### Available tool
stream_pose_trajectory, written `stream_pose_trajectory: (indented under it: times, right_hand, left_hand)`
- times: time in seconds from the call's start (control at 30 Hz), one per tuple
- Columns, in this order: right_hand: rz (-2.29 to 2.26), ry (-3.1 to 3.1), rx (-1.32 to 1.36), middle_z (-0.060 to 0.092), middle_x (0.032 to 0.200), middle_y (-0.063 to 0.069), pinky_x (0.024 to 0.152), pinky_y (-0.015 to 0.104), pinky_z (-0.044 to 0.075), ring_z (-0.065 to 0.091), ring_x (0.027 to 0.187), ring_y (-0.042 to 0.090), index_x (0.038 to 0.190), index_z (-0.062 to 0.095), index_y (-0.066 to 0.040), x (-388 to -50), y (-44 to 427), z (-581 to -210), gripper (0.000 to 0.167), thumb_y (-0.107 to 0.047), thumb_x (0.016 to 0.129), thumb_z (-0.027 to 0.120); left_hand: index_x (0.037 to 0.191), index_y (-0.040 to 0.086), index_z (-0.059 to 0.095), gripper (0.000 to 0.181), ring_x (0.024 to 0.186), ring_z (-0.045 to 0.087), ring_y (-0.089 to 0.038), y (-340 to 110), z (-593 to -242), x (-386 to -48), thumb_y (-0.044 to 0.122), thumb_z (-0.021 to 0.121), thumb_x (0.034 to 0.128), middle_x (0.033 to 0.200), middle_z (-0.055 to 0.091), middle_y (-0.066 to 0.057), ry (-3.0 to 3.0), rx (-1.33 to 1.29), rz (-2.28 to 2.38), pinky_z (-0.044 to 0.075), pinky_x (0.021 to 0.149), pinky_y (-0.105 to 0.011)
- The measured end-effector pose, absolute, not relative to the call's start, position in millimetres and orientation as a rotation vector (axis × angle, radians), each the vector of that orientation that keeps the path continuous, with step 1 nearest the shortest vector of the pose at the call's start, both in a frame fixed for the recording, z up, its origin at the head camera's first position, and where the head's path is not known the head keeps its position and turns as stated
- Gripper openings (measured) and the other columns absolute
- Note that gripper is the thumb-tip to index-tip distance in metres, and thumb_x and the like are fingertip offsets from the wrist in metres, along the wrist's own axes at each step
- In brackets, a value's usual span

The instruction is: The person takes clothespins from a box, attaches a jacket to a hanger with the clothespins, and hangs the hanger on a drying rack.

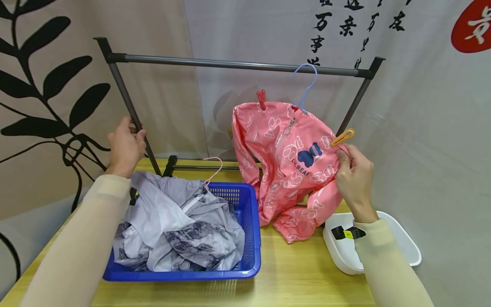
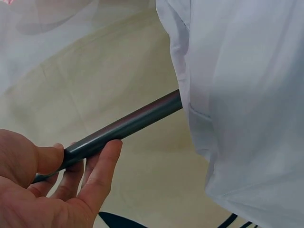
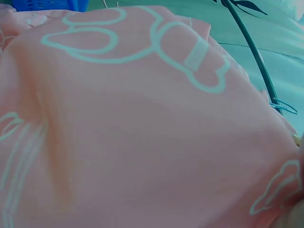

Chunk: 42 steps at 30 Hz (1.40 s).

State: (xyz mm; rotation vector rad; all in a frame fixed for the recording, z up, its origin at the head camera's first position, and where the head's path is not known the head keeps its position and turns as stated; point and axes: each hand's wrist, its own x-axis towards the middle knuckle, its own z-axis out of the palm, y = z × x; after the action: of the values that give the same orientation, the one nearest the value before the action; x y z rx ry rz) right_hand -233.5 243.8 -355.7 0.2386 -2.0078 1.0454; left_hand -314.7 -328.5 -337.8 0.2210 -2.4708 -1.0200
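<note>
A pink jacket (image 1: 284, 149) printed with white outlines and "BEAR" lettering hangs from a blue hanger (image 1: 308, 87) on the rack's top bar. A red clothespin (image 1: 261, 99) stands on one shoulder, and a yellow clothespin (image 1: 342, 137) sits at the other. Just below the yellow one, my right hand (image 1: 356, 181) pinches the jacket's fabric. In the right wrist view the pink cloth (image 3: 142, 123) fills most of the picture, and only a sliver of the hand shows. My left hand (image 1: 126, 147) holds the dark left post (image 2: 123, 123) of the rack between thumb and fingers.
A blue basket (image 1: 255, 238) with grey and white clothes (image 1: 184, 230) and a pink hanger (image 1: 215, 170) stands at left on the wooden table (image 1: 299, 273). At right is a white tub (image 1: 402, 243), partly behind my right forearm. The rack's top bar (image 1: 230, 64) spans the back.
</note>
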Motion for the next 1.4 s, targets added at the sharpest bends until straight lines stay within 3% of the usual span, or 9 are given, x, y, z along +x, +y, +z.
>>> stream_pose_trajectory:
  times: [0.1, 0.73, 1.4]
  right_hand:
    - [1.075, -1.989, 0.235, 0.08, 0.104, 0.027, 0.076, 0.013, 0.046, 0.06, 0.083, -0.003, 0.124, 0.082, 0.006, -236.1, 243.3, -351.5, 0.025, -0.011, 0.12, 0.063]
    - [1.118, -2.069, 0.182, 0.07, 0.097, 0.015, 0.068, 0.009, 0.046, 0.057, 0.077, 0.004, 0.133, 0.081, -0.001, -266.7, 250.5, -342.1, 0.031, -0.023, 0.122, 0.062]
    - [1.186, -2.308, 0.093, 0.067, 0.108, 0.008, 0.064, 0.01, 0.056, 0.062, 0.078, 0.006, 0.146, 0.078, -0.012, -280.4, 277.0, -354.6, 0.039, -0.036, 0.123, 0.06]
  left_hand:
    - [0.162, 0.002, 0.056, 0.043, 0.121, 0.077, -0.051, -327.1, -338.9, -314.5, 0.022, 0.056, 0.1238, 0.15, 0.073, -0.031, -2.469, 0.227, -1.037, 0.066, 0.104, -0.064]
    - [0.158, 0.002, 0.059, 0.039, 0.122, 0.077, -0.05, -323.9, -341.6, -315.2, 0.019, 0.057, 0.1231, 0.147, 0.076, -0.031, -2.436, 0.247, -1.031, 0.066, 0.105, -0.063]
    - [0.158, 0.002, 0.059, 0.039, 0.129, 0.072, -0.053, -324.6, -340.1, -314.9, 0.021, 0.057, 0.1237, 0.148, 0.076, -0.031, -2.428, 0.266, -1.031, 0.064, 0.108, -0.065]
